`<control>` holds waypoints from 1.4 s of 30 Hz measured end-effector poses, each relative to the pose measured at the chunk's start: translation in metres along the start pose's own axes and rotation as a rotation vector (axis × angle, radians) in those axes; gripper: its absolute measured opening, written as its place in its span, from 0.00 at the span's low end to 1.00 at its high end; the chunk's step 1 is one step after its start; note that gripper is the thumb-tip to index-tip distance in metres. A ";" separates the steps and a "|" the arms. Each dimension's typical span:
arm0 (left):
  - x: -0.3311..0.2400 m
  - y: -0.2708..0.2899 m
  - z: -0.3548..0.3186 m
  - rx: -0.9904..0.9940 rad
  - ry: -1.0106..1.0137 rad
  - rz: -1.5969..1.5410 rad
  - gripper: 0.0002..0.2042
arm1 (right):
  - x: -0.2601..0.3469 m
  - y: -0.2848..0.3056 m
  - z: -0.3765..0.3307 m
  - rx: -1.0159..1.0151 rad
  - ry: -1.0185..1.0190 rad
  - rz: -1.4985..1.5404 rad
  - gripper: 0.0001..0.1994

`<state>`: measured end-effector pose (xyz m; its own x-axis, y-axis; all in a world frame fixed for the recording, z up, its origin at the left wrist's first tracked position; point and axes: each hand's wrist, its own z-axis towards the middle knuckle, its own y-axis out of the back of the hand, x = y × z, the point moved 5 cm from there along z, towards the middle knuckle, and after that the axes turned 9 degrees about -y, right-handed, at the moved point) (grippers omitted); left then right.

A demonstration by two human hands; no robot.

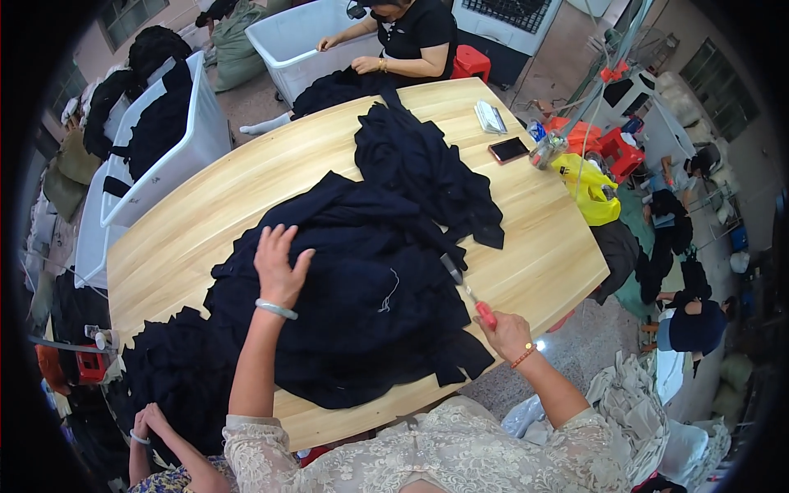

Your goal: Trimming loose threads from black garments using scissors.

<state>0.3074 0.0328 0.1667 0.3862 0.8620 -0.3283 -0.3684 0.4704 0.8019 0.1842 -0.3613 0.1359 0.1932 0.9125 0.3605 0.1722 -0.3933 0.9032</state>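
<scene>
A large heap of dark navy cloth pieces [345, 287] lies spread over the middle of the wooden table [567, 246]. On its left part rests or hovers my left hand [279, 267], palm down with fingers apart and nothing in it. My right hand [503, 337], at the cloth's right edge, is closed round a red-handled tool [486, 315]. The tool has a slim metal shaft; a grey flat piece beyond it, by the cloth edge, may be its tip. Loose white threads [389, 292] lie on the cloth between my hands. Another dark cloth bunch [419, 164] sits farther back.
A phone [509, 149] and a white pad [490, 117] lie at the far right, near a yellow bag [588, 191]. Across the table a person [415, 37] handles dark cloth. Another person's hands [150, 421] are at lower left. White bins [164, 181] stand left.
</scene>
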 end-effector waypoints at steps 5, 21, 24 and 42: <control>-0.035 -0.045 0.020 0.142 -0.046 -0.146 0.22 | -0.033 0.006 0.058 -0.055 -0.205 0.362 0.20; -0.018 -0.277 0.133 0.395 0.622 -0.243 0.46 | -0.035 -0.039 0.274 -0.156 -0.123 0.157 0.35; -0.043 -0.301 0.136 0.530 0.689 -0.101 0.47 | -0.060 -0.050 0.267 -0.162 -0.092 0.233 0.28; -0.234 -0.257 0.003 0.622 0.492 -1.059 0.34 | -0.091 -0.019 0.043 0.423 -0.209 1.088 0.27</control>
<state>0.3137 -0.2906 0.0390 -0.1483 0.1740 -0.9735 0.4174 0.9034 0.0979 0.2053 -0.4414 0.0758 0.5828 0.0548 0.8107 0.1181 -0.9928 -0.0178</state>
